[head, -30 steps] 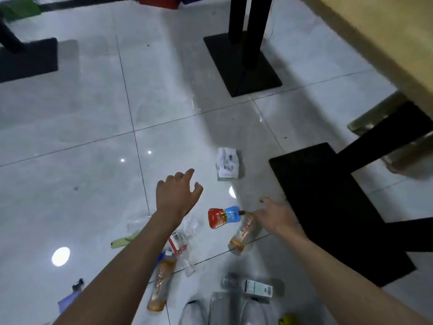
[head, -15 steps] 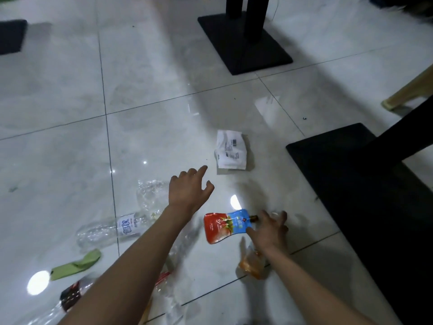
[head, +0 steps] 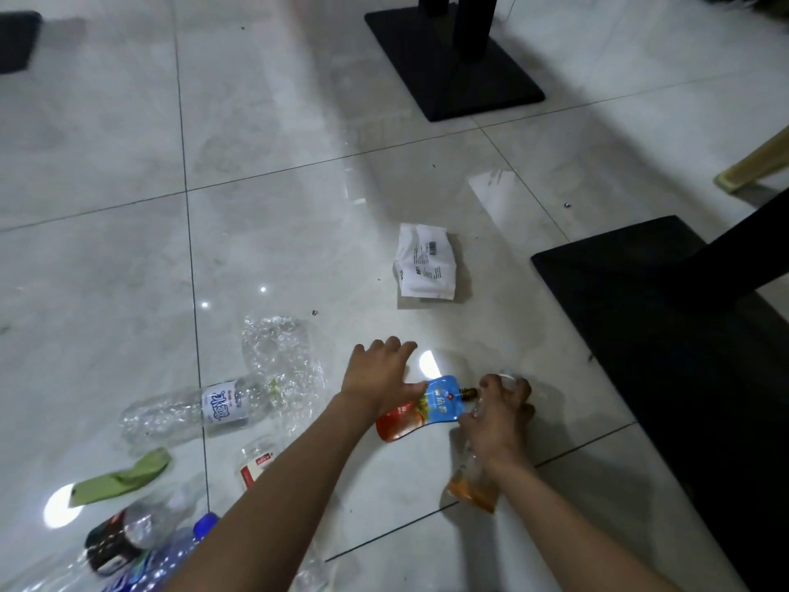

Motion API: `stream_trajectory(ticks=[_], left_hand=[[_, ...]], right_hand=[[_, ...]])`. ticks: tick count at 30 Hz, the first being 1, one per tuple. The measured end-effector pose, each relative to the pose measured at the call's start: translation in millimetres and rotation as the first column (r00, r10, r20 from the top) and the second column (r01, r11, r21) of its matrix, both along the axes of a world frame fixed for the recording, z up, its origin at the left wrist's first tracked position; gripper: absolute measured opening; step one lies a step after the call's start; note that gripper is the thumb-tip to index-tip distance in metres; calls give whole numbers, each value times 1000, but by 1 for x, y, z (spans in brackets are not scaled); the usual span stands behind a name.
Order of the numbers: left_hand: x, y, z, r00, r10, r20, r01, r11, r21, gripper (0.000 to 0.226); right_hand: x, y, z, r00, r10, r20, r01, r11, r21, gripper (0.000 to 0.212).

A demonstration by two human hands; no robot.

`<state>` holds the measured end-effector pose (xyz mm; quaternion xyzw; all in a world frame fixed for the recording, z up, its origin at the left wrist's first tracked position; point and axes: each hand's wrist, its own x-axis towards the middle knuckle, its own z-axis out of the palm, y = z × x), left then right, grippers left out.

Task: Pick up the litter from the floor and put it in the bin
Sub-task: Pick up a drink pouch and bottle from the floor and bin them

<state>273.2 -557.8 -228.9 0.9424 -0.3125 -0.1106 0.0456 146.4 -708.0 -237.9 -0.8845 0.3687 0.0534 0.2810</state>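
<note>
A red and blue drink pouch (head: pixel 420 410) with a dark spout lies flat on the pale tiled floor. My left hand (head: pixel 380 373) hovers over its left end with fingers spread and straight, the thumb at the pouch's top edge. My right hand (head: pixel 497 412) grips the upper part of a clear bottle with orange liquid (head: pixel 474 489), and its fingers curl right beside the pouch's spout. A white printed packet (head: pixel 425 262) lies further away on the floor. No bin is in view.
More litter lies to the left: a crushed clear labelled bottle (head: pixel 200 410), crumpled clear plastic (head: pixel 277 352), a green wrapper (head: pixel 121 478), a red-and-white scrap (head: pixel 256 461), a dark-capped bottle (head: pixel 115 544). Black table bases stand at the right (head: pixel 661 335) and far back (head: pixel 452 57).
My left hand has come down and to the right, onto the pouch's left end. My right hand, still holding the orange bottle, has closed in on the pouch's spout.
</note>
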Motion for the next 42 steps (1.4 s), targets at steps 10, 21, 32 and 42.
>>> stream_trajectory(ticks=[10, 21, 32, 42], left_hand=[[-33, -25, -35, 983, -157, -98, 165, 984, 74, 81], [-36, -34, -38, 989, -72, -127, 82, 994, 76, 68], [-37, -26, -36, 996, -15, -90, 3, 991, -132, 56], [-10, -8, -26, 966, 186, -180, -219, 958, -186, 66]], right_hand=[[14, -26, 32, 998, 44, 52, -44, 999, 5, 50], [6, -30, 37, 996, 73, 46, -74, 997, 18, 51], [3, -31, 36, 994, 108, -5, -108, 994, -11, 52], [45, -10, 34, 995, 99, 6, -99, 995, 17, 56]])
